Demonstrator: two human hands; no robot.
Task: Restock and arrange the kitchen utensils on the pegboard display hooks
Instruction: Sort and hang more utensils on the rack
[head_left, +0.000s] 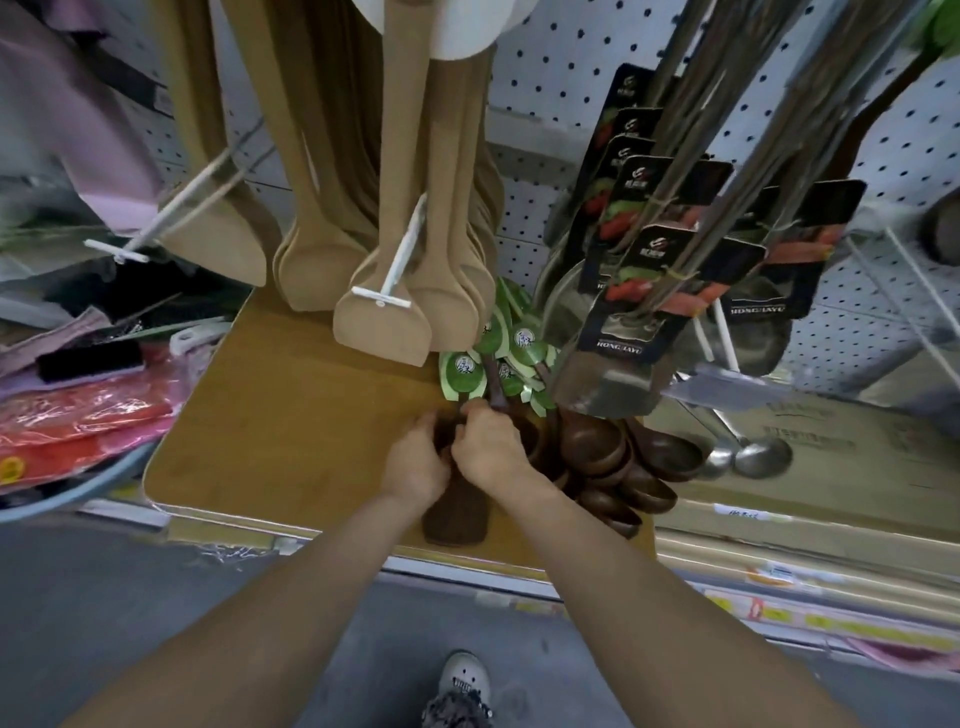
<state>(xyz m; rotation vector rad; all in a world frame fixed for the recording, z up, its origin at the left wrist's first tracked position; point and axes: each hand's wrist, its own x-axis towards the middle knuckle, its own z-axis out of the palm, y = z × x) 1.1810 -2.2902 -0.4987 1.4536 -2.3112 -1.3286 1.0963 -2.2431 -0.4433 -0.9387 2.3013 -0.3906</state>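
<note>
Pegboard (545, 78) fills the back, with a tan wooden board (291, 415) lying flat below it as the work surface. Pale wooden spatulas (384, 322) hang top-centre. Steel ladles (675, 249) on dark cards hang to the right. A white hook (397, 254) juts out in front of the pale ones, and nothing visibly hangs on the part that shows.

On the board right of centre is a heap of dark wooden spoons (597, 447), bowls toward the person. Their green tags (519, 343) are fanned out at the pegboard end.

The thing being worked is a dark wooden spatula (457, 519), lying on the board just left of the heap. Its long axis runs near straight away from the person. The blade is at the board's front edge and the handle and tag end point at the pegboard, leaning slightly right.

Left hand (415, 462) has its fingers curled round the neck above the blade. Right hand (491, 447) is closed tight on the handle further up, thumb and fingers pinching it. Whether either hand also catches a neighbouring handle is hidden.

Risks as I read them:
- The tags overlap, so a straight pull could drag spoons along and tip some off the front edge.
- The lift path goes up under the white hook and the pale spatulas — the handle end could knock them swinging or snag.
- A tag loop may tear if yanked.
</note>
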